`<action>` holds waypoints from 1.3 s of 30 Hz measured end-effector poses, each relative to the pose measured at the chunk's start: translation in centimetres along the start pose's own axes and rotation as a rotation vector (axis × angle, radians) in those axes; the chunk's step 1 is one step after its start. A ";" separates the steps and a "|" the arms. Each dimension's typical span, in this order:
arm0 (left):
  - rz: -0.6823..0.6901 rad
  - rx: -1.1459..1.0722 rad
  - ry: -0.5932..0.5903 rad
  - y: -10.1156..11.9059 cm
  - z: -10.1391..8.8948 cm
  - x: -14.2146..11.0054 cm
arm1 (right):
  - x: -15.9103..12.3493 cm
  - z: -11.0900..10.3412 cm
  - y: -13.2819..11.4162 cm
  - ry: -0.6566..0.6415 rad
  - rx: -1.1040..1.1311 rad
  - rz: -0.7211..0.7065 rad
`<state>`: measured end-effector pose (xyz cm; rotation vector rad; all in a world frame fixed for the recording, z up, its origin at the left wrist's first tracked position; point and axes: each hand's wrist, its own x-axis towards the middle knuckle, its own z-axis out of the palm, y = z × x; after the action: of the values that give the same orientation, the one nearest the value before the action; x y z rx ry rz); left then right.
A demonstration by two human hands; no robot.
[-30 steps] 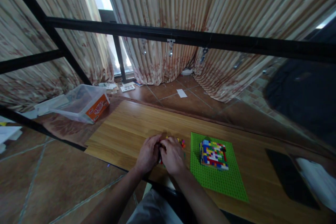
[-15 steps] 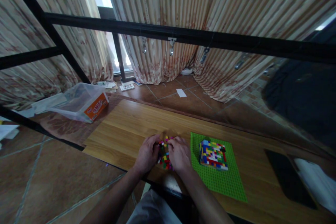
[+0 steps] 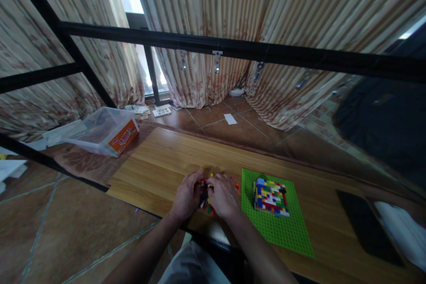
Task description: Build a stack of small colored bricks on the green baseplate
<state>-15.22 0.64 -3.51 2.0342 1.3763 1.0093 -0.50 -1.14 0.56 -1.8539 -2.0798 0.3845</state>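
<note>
A pile of small loose toy bricks [image 3: 207, 207] in mixed colours lies on the wooden table, between my hands and partly under them. My left hand [image 3: 187, 196] is at the pile's left side, its fingers curled in and pressed together. Over the pile's right part bends my right hand [image 3: 223, 194], closed, with its fingertips close to those of the left. Whatever the fingertips hold is too small to make out. To the right, a multicoloured block of joined bricks [image 3: 271, 197] sits on a green studded baseplate [image 3: 276, 233].
A clear plastic bin [image 3: 96, 135] with an orange label stands beyond the left end of the wooden table [image 3: 173, 151]. On the right are a black flat panel [image 3: 368, 226] and a white item [image 3: 399, 226]. A black metal bar [image 3: 199, 43] crosses before the curtains.
My right hand has shifted slightly left over the pile, towards my left hand, uncovering bricks on its right side. My left hand stays in nearly the same place.
</note>
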 end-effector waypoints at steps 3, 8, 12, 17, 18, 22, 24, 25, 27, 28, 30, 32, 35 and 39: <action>0.012 -0.016 -0.003 0.3 -0.1 0.1 | -0.2 -0.3 0.1 0.004 -0.020 0.018; 0.008 -0.014 0.007 0.3 -0.2 0.1 | 0.1 0.0 -0.5 -0.007 -0.071 0.003; 0.021 -0.021 0.002 0.2 -0.2 0.1 | 0.1 0.3 -0.7 0.010 -0.081 -0.021; 0.002 -0.047 -0.011 0.6 -0.8 0.2 | -0.7 -0.3 -0.4 0.057 0.051 -0.023; 0.010 -0.055 -0.019 0.8 -1.0 0.2 | -1.0 -0.5 -0.3 0.073 0.091 -0.033; 0.080 -0.082 -0.089 1.2 -1.6 0.4 | -1.7 -0.9 -0.4 0.109 0.182 -0.100; 0.102 -0.085 -0.118 1.2 -1.8 0.4 | -1.9 -0.7 -0.6 0.114 0.195 -0.124; 0.111 -0.086 -0.128 1.1 -1.8 0.3 | -1.9 -0.5 -0.6 0.114 0.201 -0.134; 0.125 -0.094 -0.137 0.9 -1.8 0.3 | -2.0 -0.1 -0.8 0.113 0.224 -0.151; 0.132 -0.105 -0.140 0.8 -1.9 0.2 | -2.0 0.1 -0.8 0.113 0.241 -0.156; 0.135 -0.140 -0.148 0.6 -2.0 0.1 | -2.0 0.4 -0.7 0.118 0.287 -0.164; 0.115 -0.191 -0.159 0.4 -2.1 0.1 | -2.1 0.5 -0.5 0.135 0.353 -0.165; 0.060 -0.259 -0.156 0.3 -2.3 0.1 | -2.4 0.3 -0.1 0.189 0.492 -0.120; 0.024 -0.294 -0.118 0.4 -2.0 0.0 | -3.6 -0.4 0.2 0.234 0.697 0.023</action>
<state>-16.63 0.46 -1.99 1.8625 1.0763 1.0184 0.20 -4.72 0.57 -1.4165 -1.5008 0.7444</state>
